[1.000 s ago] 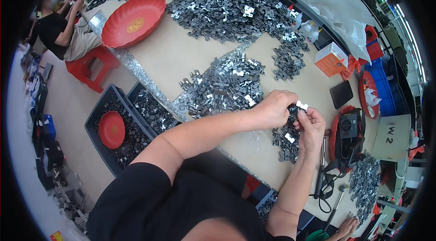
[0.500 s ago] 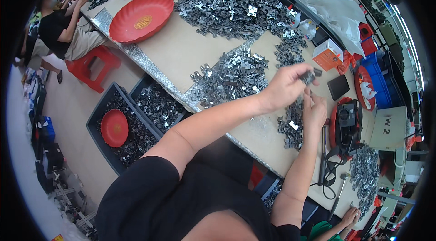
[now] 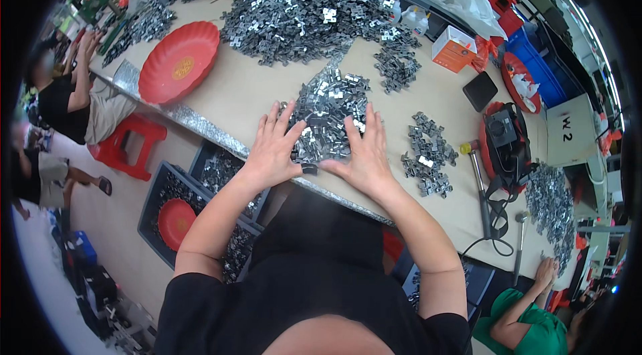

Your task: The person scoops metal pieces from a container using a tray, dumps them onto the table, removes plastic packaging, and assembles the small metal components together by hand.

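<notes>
My left hand (image 3: 273, 147) and my right hand (image 3: 366, 159) lie with fingers spread on either side of a middle heap of small metal parts (image 3: 332, 97), which look like clips or brackets. Fingertips of both hands touch the heap's edges, and the thumbs point toward each other at its near side. At the tip of my left thumb is a short dark piece (image 3: 309, 169); whether it is a cover on the thumb or a loose part, I cannot tell. Neither hand grips anything. The parts just behind the hands are partly hidden.
Beyond lies a larger heap (image 3: 281, 27); a smaller one (image 3: 428, 147) is at right. A red scalloped tray (image 3: 179, 64) sits left, an orange-white box (image 3: 455, 47) far right. A hammer (image 3: 480, 181) lies right. Grey bins (image 3: 157, 221) stand below the table edge. Co-workers sit both sides.
Both hands have come left and down from above the right-hand parts, where they were close together with a dark piece at the left fingers. They are now apart and spread at the middle heap.
</notes>
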The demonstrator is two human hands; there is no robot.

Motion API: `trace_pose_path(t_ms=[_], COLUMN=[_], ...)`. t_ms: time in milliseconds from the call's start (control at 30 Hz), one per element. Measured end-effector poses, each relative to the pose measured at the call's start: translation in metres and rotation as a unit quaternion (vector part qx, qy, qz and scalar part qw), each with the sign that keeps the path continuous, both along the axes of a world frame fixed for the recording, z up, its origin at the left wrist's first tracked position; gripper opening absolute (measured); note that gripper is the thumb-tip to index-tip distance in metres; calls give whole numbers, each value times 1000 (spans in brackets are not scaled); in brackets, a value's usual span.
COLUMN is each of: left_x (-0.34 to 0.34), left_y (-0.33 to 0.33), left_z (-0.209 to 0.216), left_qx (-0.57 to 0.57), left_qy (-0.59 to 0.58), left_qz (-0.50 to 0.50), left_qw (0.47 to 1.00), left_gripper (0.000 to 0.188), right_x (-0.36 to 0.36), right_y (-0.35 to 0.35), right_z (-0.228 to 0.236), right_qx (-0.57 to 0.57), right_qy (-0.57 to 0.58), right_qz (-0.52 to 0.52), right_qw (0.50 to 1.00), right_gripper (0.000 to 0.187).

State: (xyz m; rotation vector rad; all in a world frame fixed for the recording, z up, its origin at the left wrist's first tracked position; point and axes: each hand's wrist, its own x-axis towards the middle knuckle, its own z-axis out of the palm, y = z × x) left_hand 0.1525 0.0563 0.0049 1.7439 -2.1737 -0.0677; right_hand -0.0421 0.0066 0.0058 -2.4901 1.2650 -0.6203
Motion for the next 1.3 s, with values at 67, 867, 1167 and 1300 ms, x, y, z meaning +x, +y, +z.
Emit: trace_pose_path(t_ms=[67, 867, 1167, 1300], left_x=[10, 4, -86, -86], left_y=[-9, -118, -180, -183], left_z=[-6, 28, 31, 27], left_qx=[4, -169, 42, 14], left_qy=[28, 144, -176, -197], left_qz=[-32, -64, -50, -66], left_qw=[999, 973, 982, 978], left_gripper=[69, 30, 15, 12], right_x=[12, -49, -81, -65], right_y=[1, -20, -63, -89], right_z=[-7, -13, 1, 8], right_qx=[3, 4, 8, 36], right_qy=[-18, -100, -124, -134], right_qz=[-6, -98, -151, -150], right_qw=[1000, 990, 981, 979], right_gripper=[80, 46, 21, 20])
